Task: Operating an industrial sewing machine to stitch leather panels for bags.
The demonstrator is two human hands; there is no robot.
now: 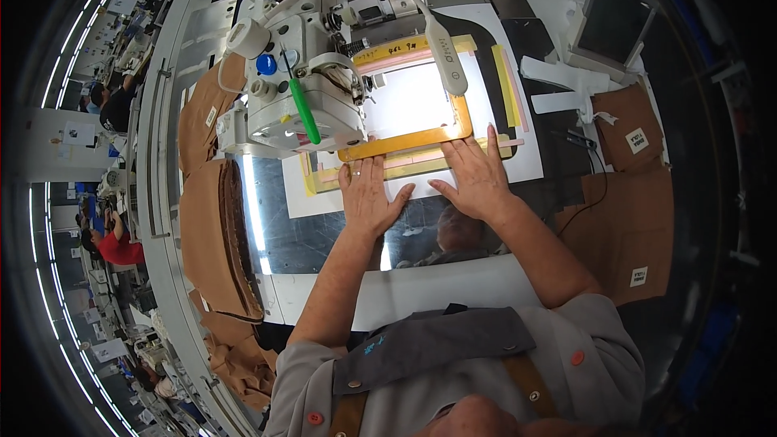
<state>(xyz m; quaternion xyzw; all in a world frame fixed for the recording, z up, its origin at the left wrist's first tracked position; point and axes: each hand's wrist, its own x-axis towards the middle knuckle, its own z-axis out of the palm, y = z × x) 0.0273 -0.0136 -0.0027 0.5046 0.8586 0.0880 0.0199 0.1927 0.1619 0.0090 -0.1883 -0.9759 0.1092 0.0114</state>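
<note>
My left hand [370,201] lies flat with fingers stretched out, fingertips at the front bar of an orange-yellow clamp frame [396,144]. To its right, my right hand [477,178] is also spread flat, its fingertips touching the same bar near the frame's right corner. Both palms rest over a white sheet [312,207] edged with yellow and pink strips [421,163]. Neither hand grips anything. Bright light fills the area inside the frame. The sewing machine head [303,101] stands just beyond my left hand.
A green-handled tool [304,113] leans on the machine head. A white lamp [445,57] arches over the frame. Brown fabric pieces are stacked at left [214,235] and lie at right [619,226]. A screen [613,16] stands far right. Other people work at far left.
</note>
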